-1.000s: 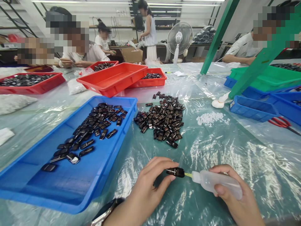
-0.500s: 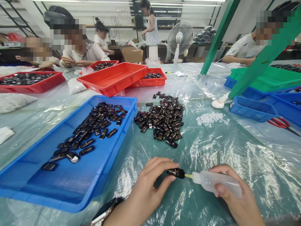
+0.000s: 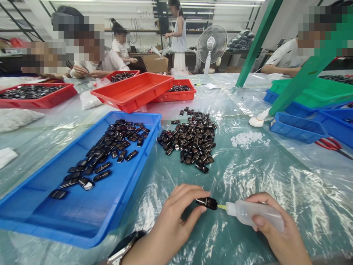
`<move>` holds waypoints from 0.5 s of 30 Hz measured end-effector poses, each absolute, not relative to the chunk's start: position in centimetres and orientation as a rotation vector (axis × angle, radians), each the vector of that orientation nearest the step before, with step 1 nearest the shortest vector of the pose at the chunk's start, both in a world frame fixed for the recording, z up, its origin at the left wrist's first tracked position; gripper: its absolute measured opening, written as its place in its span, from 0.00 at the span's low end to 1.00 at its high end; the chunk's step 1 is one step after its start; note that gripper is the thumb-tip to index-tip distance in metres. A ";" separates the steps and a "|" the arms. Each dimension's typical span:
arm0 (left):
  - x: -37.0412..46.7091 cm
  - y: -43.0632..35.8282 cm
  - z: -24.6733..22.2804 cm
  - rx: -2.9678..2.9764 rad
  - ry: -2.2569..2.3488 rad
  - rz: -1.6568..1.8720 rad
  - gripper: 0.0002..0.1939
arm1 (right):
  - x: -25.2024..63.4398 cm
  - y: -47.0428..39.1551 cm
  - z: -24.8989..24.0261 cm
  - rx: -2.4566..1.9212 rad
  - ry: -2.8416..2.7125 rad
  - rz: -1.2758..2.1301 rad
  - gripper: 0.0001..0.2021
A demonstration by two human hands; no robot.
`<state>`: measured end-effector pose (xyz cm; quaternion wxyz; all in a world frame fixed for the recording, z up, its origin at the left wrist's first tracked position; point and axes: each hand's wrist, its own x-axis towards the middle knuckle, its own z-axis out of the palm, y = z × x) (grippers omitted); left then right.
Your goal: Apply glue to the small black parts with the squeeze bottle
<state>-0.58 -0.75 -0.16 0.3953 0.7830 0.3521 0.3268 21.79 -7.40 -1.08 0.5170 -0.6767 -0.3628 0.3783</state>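
Between the thumb and fingers of my left hand (image 3: 176, 217) is a small black plastic casing (image 3: 207, 202), its rounded end pointing right. My right hand (image 3: 278, 224) is wrapped round a translucent squeeze bottle (image 3: 255, 213) lying nearly level. The bottle's thin yellowish nozzle (image 3: 221, 207) meets the casing's right end; whether it goes inside I cannot tell. Beyond my hands lies a pile of similar black casings (image 3: 190, 138). To its right is a scatter of small white pieces (image 3: 249, 140).
A blue tray (image 3: 68, 221) with more casings stands at left. Red trays (image 3: 132, 92) are behind it. A green post (image 3: 300, 81) slants across the right, near a small blue bin (image 3: 299, 127) and red-handled pliers (image 3: 329, 144). Several people sit or stand around the table.
My hands, the casing and the bottle stay almost in the same place, nozzle against the casing. The view shifts very slightly.
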 end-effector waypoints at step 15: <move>-0.7 -0.9 -0.1 1.959 0.900 0.803 0.15 | 21.8 -7.5 -1.1 -1.636 -0.868 0.904 0.26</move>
